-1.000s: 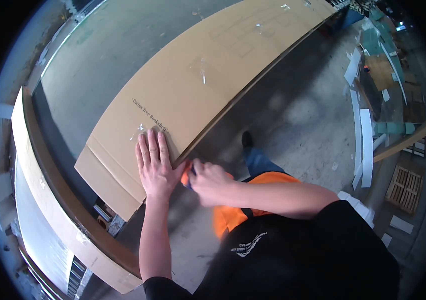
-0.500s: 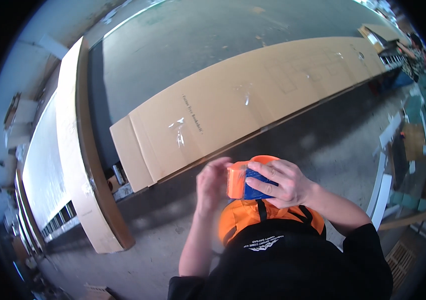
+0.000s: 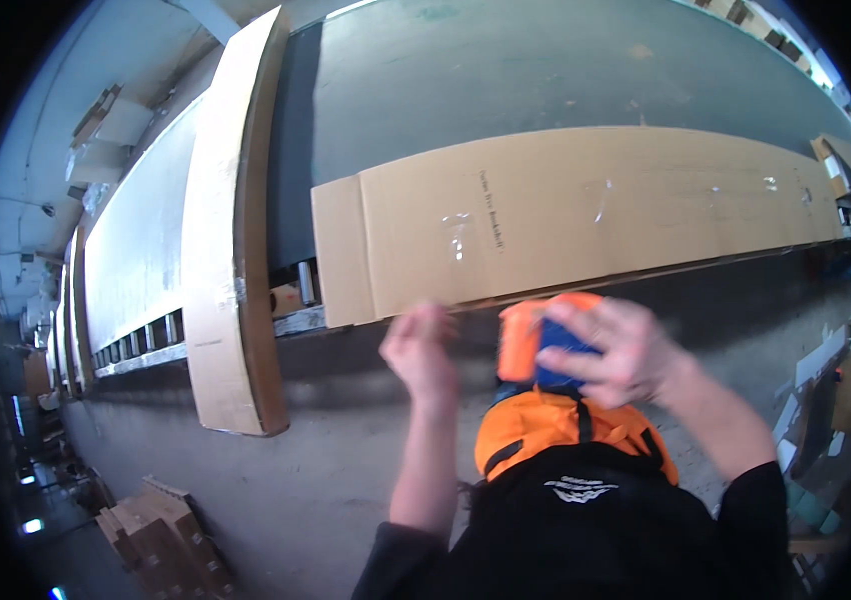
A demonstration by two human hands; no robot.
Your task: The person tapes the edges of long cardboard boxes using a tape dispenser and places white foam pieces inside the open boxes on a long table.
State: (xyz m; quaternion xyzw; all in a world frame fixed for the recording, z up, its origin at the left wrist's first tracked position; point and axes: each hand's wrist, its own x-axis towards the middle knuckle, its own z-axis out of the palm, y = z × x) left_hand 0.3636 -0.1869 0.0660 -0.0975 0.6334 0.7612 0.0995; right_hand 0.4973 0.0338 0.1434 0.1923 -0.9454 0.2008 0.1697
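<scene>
In my right hand (image 3: 626, 352) is an orange and blue tape dispenser (image 3: 519, 343), held in front of my waist with the fingers wrapped over its blue side. My left hand (image 3: 418, 350) is raised to the left of it, apart from the dispenser. Its fingers are curled together and slightly blurred; anything between them is too small to make out. Just beyond both hands lies a long, flat cardboard box (image 3: 586, 215), closed, with shiny patches on its top.
The long box rests along the near edge of a wide green conveyor belt (image 3: 506, 70). Another long carton (image 3: 214, 200) lies crosswise over the rollers (image 3: 146, 335) on the left. Flattened cardboard (image 3: 161, 540) is piled on the floor at lower left, and scraps (image 3: 826, 360) lie at right.
My view has swung left, so the boxes and belt sit further right. My left hand has moved away from the tape dispenser, widening the gap; my right hand still holds it.
</scene>
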